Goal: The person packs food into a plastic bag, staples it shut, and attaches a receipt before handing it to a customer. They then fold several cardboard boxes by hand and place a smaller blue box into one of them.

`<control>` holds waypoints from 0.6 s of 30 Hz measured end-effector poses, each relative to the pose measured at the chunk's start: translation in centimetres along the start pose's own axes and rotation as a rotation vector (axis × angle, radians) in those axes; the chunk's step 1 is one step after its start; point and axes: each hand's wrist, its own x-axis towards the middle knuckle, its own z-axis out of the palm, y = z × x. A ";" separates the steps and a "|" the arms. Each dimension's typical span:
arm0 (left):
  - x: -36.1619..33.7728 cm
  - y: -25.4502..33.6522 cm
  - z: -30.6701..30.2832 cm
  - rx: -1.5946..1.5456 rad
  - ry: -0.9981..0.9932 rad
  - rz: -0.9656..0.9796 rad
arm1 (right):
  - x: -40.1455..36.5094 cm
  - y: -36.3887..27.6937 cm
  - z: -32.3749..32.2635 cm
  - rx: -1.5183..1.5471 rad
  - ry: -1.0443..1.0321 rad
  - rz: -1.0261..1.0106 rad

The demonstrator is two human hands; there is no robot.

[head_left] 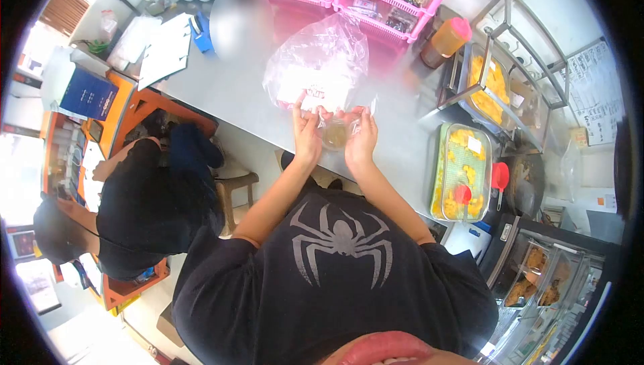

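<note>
Both my hands are over the front edge of the grey counter (248, 107). Between them hangs a small clear plastic bag (333, 134) with something yellowish-brown in it. My left hand (307, 136) has its fingers closed on the left side of the bag's top. The fingers of my right hand (361, 138) are closed on its right side. Just behind my hands, a large clear plastic bag (335, 46) lies around a white package with red print (315, 89).
Pink racks (382, 3) stand at the back. On the right are a sauce bottle (446, 42), a metal frame (500, 30) and a glass dish of yellow food (463, 170). A person in black (157, 204) sits at an orange desk on the left.
</note>
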 end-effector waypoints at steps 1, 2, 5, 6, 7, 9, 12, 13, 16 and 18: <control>0.2 -0.5 -0.3 -0.005 -0.031 -0.006 | 0.5 0.3 -0.4 0.121 0.078 0.116; 0.3 -1.0 -0.7 -0.011 -0.060 -0.012 | 0.8 0.5 -0.8 0.132 0.090 0.161; -0.2 -0.9 0.1 0.274 -0.102 0.020 | 1.8 0.2 -0.1 0.084 0.176 0.286; -0.2 -0.9 0.2 0.415 -0.158 0.092 | 1.4 0.0 0.6 0.013 0.242 0.315; -0.1 -0.4 0.8 0.540 -0.268 0.173 | 2.1 1.0 -0.6 -0.067 0.159 0.292; 0.5 1.1 1.3 1.102 -0.524 0.351 | 1.9 0.0 0.6 -0.217 -0.026 0.237; 1.4 1.1 0.7 1.034 -0.615 0.413 | 2.7 0.9 -1.1 -0.311 -0.064 0.209; 1.3 2.2 1.5 1.067 -0.634 0.367 | 2.7 0.7 -0.9 -0.380 -0.104 0.191; 1.6 3.8 2.5 1.032 -0.609 0.210 | 2.9 0.4 -1.3 -0.306 -0.152 0.187; 1.7 4.6 2.8 1.089 -0.578 0.090 | 2.3 0.0 -0.8 -0.189 -0.138 0.200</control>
